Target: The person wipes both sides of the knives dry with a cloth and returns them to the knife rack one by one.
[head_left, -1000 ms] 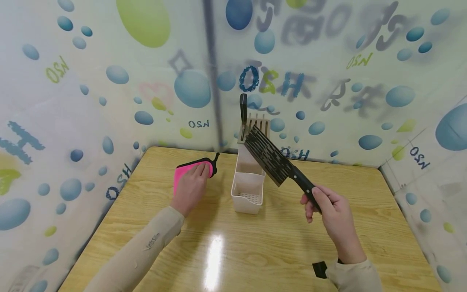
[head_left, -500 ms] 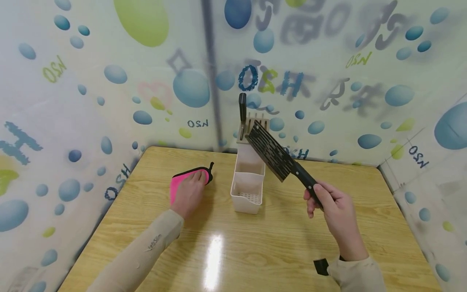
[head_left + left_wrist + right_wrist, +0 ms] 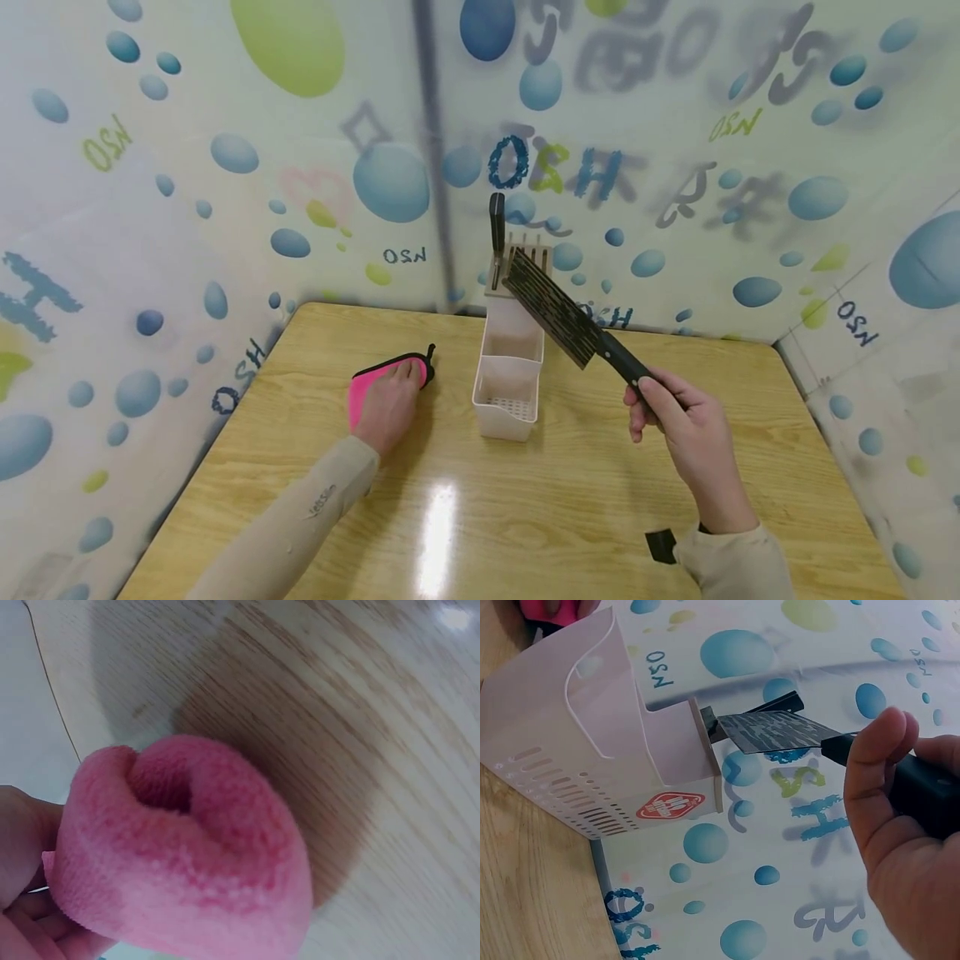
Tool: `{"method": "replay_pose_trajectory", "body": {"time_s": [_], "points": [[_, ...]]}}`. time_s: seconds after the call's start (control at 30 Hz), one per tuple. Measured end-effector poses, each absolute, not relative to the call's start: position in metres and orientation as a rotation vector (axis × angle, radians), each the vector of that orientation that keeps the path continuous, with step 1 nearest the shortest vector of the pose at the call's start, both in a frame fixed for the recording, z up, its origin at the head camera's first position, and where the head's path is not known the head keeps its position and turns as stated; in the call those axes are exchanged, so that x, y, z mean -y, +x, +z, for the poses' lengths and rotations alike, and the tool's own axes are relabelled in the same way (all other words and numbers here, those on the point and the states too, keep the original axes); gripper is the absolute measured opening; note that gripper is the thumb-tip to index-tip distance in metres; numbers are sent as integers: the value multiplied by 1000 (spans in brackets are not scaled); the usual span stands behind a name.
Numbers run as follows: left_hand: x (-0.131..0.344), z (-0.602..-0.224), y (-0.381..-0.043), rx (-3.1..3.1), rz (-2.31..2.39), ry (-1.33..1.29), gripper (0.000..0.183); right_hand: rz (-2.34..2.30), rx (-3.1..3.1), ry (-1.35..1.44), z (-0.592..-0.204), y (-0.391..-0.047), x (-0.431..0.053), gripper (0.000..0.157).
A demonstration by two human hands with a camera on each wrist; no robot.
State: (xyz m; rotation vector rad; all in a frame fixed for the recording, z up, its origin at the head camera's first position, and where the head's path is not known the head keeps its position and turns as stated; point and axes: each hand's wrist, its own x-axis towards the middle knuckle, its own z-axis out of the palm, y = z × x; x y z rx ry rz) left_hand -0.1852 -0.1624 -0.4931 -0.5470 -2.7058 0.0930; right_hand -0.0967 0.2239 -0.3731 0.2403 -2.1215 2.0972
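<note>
My right hand (image 3: 693, 446) grips the black handle of a cleaver (image 3: 555, 308), whose broad blade carries a dark streaked pattern. The blade is tilted up and left, in front of the slotted top of a pale knife holder (image 3: 506, 421). A second black-handled knife (image 3: 497, 223) stands upright in the holder's left slot. My left hand (image 3: 387, 408) holds a pink cloth (image 3: 363, 396) with black edging and a small black loop, left of the holder. In the left wrist view the plush cloth (image 3: 187, 877) is folded over, with fingers around its side; some fingers are hidden.
The wooden table (image 3: 525, 517) has walls with blue and green bubble prints behind it and at both sides. The holder has two open compartments in front of its slots. A black patch (image 3: 660, 546) shows beside the right cuff.
My left hand has moved toward me and slightly left with the pink cloth. My right hand has shifted only slightly, with the cleaver still in front of the holder.
</note>
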Motion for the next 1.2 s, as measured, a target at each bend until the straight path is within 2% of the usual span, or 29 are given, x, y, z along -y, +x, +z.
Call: {"method": "replay_pose_trajectory", "body": {"time_s": [0.53, 0.7, 0.83, 1.2], "points": [[154, -487, -186, 2881, -115, -480, 30, 2069, 2084, 244, -361, -100, -224, 35], [146, -473, -190, 2903, -348, -437, 38, 2065, 2082, 251, -356, -102, -226, 35], [136, -458, -192, 2877, -518, -426, 33, 2061, 2072, 255, -352, -104, -229, 35], [99, -431, -201, 2842, -885, -442, 38, 1979, 2088, 241, -342, -111, -234, 36]]}}
